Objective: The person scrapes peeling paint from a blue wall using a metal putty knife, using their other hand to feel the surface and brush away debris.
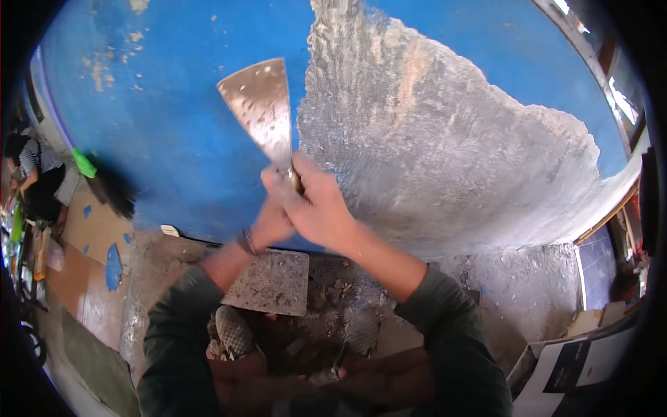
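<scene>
Both my hands close together around the handle of a scraper (pixel 260 104), whose wide metal blade, spotted with residue, points up and slightly left. My right hand (pixel 318 201) wraps the handle from the right. Against it, my left hand (pixel 272 219) is closed too, its fingers partly hidden and a little blurred. Most of the handle is covered by my fingers. Behind the tool stands a wall with blue paint (pixel 187 139); to the right of the blade a large rough grey patch (pixel 417 139) lies bare, with a jagged paint edge.
A square speckled tile (pixel 271 281) lies on the debris-strewn floor by my feet. A broom (pixel 104 177) with dark bristles leans at the left. Farther left, a person (pixel 38 167) in a striped top bends down. A white box (pixel 577 368) stands at lower right.
</scene>
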The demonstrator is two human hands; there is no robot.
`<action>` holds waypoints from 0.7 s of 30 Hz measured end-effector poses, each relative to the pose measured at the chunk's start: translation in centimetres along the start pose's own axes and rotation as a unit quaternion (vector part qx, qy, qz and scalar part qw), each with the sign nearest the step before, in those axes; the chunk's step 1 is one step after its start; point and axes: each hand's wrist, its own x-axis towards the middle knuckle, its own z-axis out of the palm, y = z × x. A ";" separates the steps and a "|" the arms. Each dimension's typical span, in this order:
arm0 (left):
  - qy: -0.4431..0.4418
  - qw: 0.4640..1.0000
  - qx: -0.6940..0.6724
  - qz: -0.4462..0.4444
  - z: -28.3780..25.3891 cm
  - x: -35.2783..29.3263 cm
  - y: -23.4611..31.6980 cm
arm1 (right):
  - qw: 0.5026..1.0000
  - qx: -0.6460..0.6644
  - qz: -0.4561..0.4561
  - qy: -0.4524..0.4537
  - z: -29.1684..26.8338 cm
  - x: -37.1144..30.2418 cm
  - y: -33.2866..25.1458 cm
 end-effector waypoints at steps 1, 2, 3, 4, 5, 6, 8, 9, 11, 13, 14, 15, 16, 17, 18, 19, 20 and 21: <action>0.041 0.976 0.187 0.102 -2.4 0.8 2.0 | 0.999 0.024 0.004 0.037 0.7 0.7 -0.6; 0.081 0.994 0.066 0.016 -3.8 1.4 3.9 | 0.996 0.043 0.015 0.077 1.2 1.1 -1.0; 0.116 0.988 -0.066 -0.071 -4.3 2.2 5.2 | 0.996 0.046 0.014 0.081 1.4 1.0 -1.1; 0.142 0.978 -0.088 -0.124 -4.9 3.0 6.2 | 0.984 0.140 0.019 0.110 1.9 0.9 -1.1; 0.168 0.963 -0.110 -0.177 -5.4 3.6 7.2 | 0.962 0.233 0.025 0.137 2.5 0.3 -1.1; 0.171 0.962 -0.105 -0.183 -5.6 3.7 8.3 | 0.961 0.241 0.029 0.136 3.1 -0.8 -0.9; 0.137 0.963 -0.050 -0.225 -5.5 3.2 10.1 | 0.904 0.356 0.123 0.204 4.6 -3.7 -0.1; 0.137 0.962 -0.052 -0.231 -5.1 2.8 10.4 | 0.897 0.376 0.116 0.200 5.3 -4.8 0.8; 0.081 0.966 0.063 -0.237 -3.9 2.4 10.7 | 0.880 0.401 0.132 0.218 6.8 -6.4 2.4; 0.079 0.971 0.125 -0.189 -2.4 1.5 9.3 | 0.875 0.407 0.146 0.218 7.3 -7.4 3.2; 0.074 0.969 0.191 -0.140 -1.7 1.2 8.6 | 0.878 0.397 0.149 0.223 7.3 -7.8 3.8; 0.107 0.973 0.084 -0.184 -0.6 0.0 8.9 | 0.879 0.390 0.147 0.234 7.3 -8.0 4.1; 0.111 0.970 0.128 -0.175 0.0 -0.7 7.8 | 0.880 0.381 0.144 0.245 7.1 -8.3 4.5; 0.105 0.971 0.083 -0.199 0.8 -1.4 6.9 | 0.889 0.356 0.134 0.257 6.8 -8.7 4.1; 0.096 0.970 0.039 -0.220 1.4 -1.7 5.9 | 0.892 0.346 0.133 0.258 6.6 -9.0 4.1; 0.094 0.971 0.031 -0.215 1.9 -1.6 4.9 | 0.896 0.332 0.130 0.263 6.4 -9.3 4.3; 0.092 0.974 -0.040 -0.204 2.5 -1.2 3.9 | 0.900 0.316 0.128 0.272 6.0 -9.6 4.6; 0.093 0.971 -0.104 -0.197 3.1 -1.2 3.5 | 0.907 0.306 0.123 0.261 5.8 -9.9 4.6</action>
